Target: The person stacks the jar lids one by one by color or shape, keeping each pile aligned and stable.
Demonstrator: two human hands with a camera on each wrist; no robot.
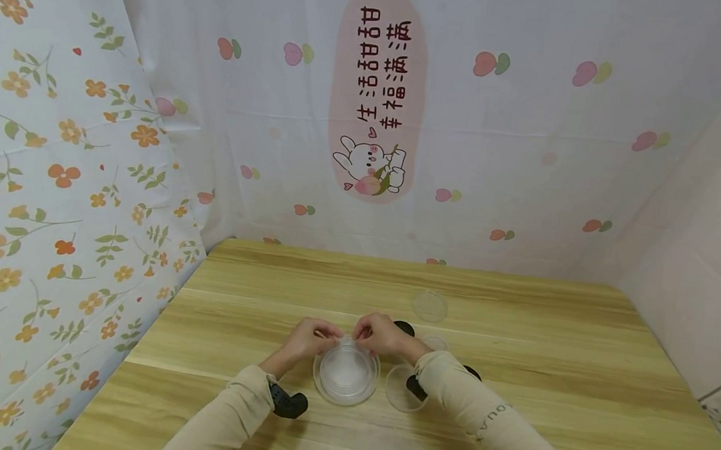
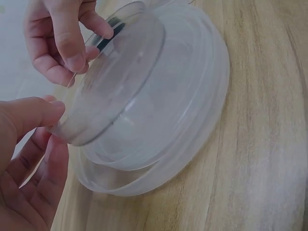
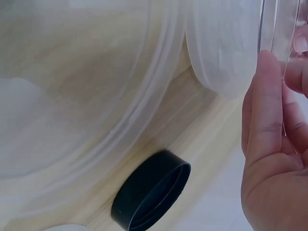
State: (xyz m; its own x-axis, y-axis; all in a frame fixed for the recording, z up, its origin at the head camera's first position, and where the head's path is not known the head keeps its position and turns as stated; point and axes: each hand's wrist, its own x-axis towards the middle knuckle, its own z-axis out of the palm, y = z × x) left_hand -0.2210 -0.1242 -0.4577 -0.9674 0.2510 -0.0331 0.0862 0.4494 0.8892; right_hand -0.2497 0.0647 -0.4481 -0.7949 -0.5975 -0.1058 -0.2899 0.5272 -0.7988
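Clear round plastic dish [image 2: 120,72], shallow, tilted, left grip [image 1: 311,338] and right grip [image 1: 380,334] pinching its rim

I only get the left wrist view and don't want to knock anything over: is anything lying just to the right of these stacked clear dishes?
Observer: Yes. The head view shows a clear round piece on the table, just right of the stacked clear dishes.

Operator: Is there another one farther back?

Observer: Yes, a thin clear disc lies beyond the hands, toward the back edge and somewhat to the right.

Operator: And what does the right wrist camera show near that hand?

Observer: A round black cap, apart from the right hand, with part of its hollow inside showing.
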